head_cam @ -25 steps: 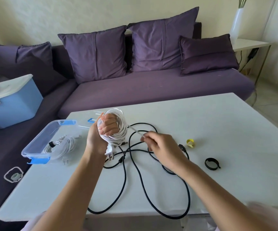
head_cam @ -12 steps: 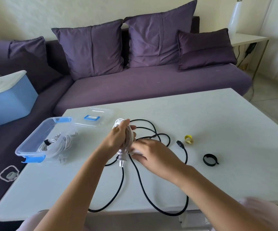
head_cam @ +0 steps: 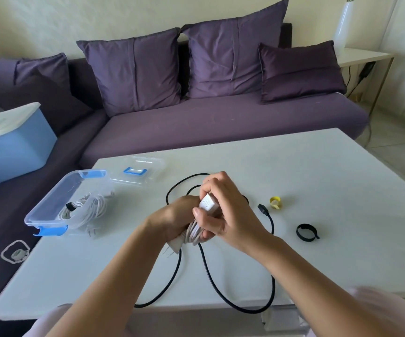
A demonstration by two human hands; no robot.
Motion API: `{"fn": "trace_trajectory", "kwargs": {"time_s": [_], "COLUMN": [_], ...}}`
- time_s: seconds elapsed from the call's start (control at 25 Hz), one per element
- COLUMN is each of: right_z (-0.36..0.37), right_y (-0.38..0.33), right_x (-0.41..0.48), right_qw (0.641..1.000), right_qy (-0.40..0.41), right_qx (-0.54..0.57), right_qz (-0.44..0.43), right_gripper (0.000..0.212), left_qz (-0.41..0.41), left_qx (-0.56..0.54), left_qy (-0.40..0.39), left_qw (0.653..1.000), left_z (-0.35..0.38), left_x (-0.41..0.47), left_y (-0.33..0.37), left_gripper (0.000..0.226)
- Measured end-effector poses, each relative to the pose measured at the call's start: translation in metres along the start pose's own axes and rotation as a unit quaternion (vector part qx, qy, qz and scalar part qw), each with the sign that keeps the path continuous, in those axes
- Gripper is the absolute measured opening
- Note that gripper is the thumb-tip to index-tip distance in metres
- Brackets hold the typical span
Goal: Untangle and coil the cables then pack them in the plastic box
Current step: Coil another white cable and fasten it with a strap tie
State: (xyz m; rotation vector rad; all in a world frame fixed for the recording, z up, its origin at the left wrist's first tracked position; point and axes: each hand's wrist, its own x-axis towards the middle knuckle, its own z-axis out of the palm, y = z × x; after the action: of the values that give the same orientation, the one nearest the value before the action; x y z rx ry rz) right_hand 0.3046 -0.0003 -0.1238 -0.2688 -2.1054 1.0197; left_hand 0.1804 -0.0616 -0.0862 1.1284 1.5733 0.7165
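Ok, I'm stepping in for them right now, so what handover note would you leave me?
Left hand grips the coiled white cable; right hand presses its white end block onto the coil.
Done: one tied white cable bundle lies in the open clear plastic box with blue clips.
Left: tie this coil, box it, then coil the loose black cable on the white table.
Yellow strap and black strap lie right of the hands.

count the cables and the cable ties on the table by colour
White cables: 2, one coiled in the plastic box as white coil, one bundle held by left hand and right hand
Black cables: 1, black cable loose on the table
Yellow ties: 1, yellow tie
Black ties: 1 loose, black tie
Total: 5
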Motion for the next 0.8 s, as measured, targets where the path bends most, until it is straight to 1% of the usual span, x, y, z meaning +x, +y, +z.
{"fn": "trace_trajectory", "kwargs": {"time_s": [0.08, 0.12, 0.16, 0.24, 0.32, 0.4, 0.44, 0.48, 0.56, 0.6, 0.64, 0.72, 0.8], "right_z": [-0.002, -0.003, -0.003, -0.002, -0.002, -0.004, -0.005, -0.005, -0.008, -0.010, -0.012, -0.016, -0.021], "right_y": [-0.001, -0.001, 0.000, 0.003, 0.006, 0.008, 0.008, 0.008, 0.002, 0.000, -0.001, -0.002, 0.000], "right_x": [-0.001, -0.002, -0.002, 0.000, 0.002, 0.003, 0.004, 0.004, 0.005, 0.005, 0.006, 0.006, 0.006], "right_qw": [0.993, 0.993, 0.993, 0.996, 0.997, 0.997, 0.997, 0.997, 0.992, 0.991, 0.992, 0.995, 0.995], "right_qy": [-0.037, -0.039, -0.034, 0.008, 0.055, 0.076, 0.076, 0.071, 0.062, 0.064, 0.071, 0.085, 0.102], "right_qx": [0.086, 0.089, 0.088, 0.069, 0.037, 0.002, 0.004, 0.020, 0.098, 0.112, 0.096, 0.042, 0.008], "right_qz": [0.066, 0.073, 0.071, 0.056, 0.042, 0.029, 0.030, 0.037, 0.050, 0.046, 0.036, 0.019, 0.004], "right_gripper": [0.022, 0.024, 0.026, 0.027, 0.026, 0.023, 0.022, 0.019, 0.014, 0.014, 0.016, 0.021, 0.022], "left_qz": [-0.001, 0.009, 0.022, 0.039, 0.040, 0.065, 0.078, 0.085, 0.111, 0.127, 0.141, 0.155, 0.154], "left_qx": [0.003, -0.012, -0.039, -0.112, -0.169, -0.167, -0.161, -0.170, -0.196, -0.195, -0.180, -0.129, -0.055], "left_qy": [0.016, 0.010, -0.009, -0.054, -0.060, -0.058, -0.059, -0.074, -0.140, -0.160, -0.168, -0.147, -0.095], "left_qw": [1.000, 1.000, 0.999, 0.991, 0.983, 0.982, 0.982, 0.979, 0.964, 0.959, 0.959, 0.968, 0.982], "left_z": [0.006, 0.007, 0.006, 0.002, -0.001, -0.002, -0.003, -0.003, -0.004, -0.005, -0.006, -0.005, 0.002], "left_x": [0.002, 0.003, 0.004, 0.007, 0.008, 0.007, 0.005, 0.003, 0.000, -0.002, -0.003, -0.002, 0.000], "left_y": [-0.002, -0.003, -0.003, -0.004, -0.002, -0.002, -0.002, -0.001, -0.001, -0.002, -0.004, -0.008, -0.006], "left_gripper": [0.040, 0.040, 0.038, 0.041, 0.049, 0.056, 0.059, 0.057, 0.046, 0.041, 0.034, 0.019, 0.014]}}
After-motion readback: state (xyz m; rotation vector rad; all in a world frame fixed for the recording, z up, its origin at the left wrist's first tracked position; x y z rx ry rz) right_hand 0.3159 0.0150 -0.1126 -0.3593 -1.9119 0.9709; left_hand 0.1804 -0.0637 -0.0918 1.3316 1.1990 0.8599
